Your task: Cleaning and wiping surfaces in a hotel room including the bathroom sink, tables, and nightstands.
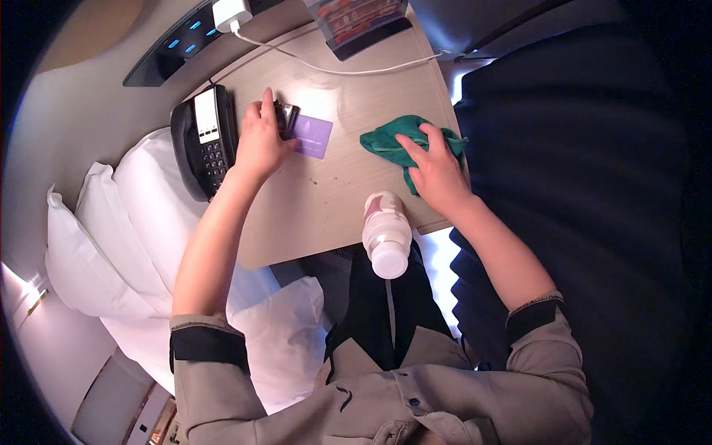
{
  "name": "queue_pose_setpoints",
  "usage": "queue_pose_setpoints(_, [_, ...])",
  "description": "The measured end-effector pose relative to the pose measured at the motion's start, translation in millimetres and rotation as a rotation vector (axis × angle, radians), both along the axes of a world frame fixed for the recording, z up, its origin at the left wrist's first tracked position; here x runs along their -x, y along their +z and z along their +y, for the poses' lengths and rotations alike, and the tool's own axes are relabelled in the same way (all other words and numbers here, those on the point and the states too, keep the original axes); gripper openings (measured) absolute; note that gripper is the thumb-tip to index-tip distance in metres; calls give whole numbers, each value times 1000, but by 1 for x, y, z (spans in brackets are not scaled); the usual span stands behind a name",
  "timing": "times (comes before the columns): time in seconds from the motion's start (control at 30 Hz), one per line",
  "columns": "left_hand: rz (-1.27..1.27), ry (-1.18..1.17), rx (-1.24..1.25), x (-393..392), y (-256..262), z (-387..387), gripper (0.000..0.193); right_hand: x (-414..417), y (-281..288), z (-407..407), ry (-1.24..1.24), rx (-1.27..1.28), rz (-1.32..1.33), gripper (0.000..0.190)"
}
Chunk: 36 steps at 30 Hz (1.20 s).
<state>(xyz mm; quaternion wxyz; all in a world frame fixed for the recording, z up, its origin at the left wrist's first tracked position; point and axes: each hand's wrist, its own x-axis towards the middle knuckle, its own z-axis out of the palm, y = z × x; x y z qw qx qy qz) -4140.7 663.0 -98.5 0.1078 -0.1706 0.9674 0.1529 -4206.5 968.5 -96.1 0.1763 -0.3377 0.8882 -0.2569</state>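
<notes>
My left hand point(260, 139) is on a small dark glossy object point(287, 118), with thumb and fingers around its near side; part of it is hidden, so I cannot tell exactly what it is. Beside and partly beneath it lies a purple card point(314, 136) bearing writing. My right hand point(442, 172) grips a bunched green cloth point(392, 139) against the right side of the wooden tabletop point(334, 217). Between my forearms, near the front edge, stands a pale bottle point(386, 228) with a white cap. Small dark specks point(314, 182) dot the wood.
A black desk telephone point(206, 144) sits left of my left hand. Behind are a white charger point(231, 14) with its cable point(334, 72) and a display stand point(367, 28). White pillows point(144, 206) lie at the left; a dark curtain point(556, 167) hangs at the right.
</notes>
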Motion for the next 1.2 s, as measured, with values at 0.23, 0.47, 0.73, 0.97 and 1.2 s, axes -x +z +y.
queue_pose_setpoints(0.23, [-50,7,-16,4,7,14,109,7,1,1,2,42,-61,57])
queue_pose_setpoints(0.47, [-83,109,-43,-1,9,7,115,24,50,-30,175,-123,136,51])
queue_pose_setpoints(0.73, [15,206,-29,4,-1,18,117,19,-11,-112,238,16,-94,39])
queue_pose_setpoints(0.97, [55,239,-50,-3,-9,19,116,4,-15,-140,147,-123,168,55])
queue_pose_setpoints(1.2, [94,359,-302,-9,12,-4,103,6,-9,-147,109,-201,171,48])
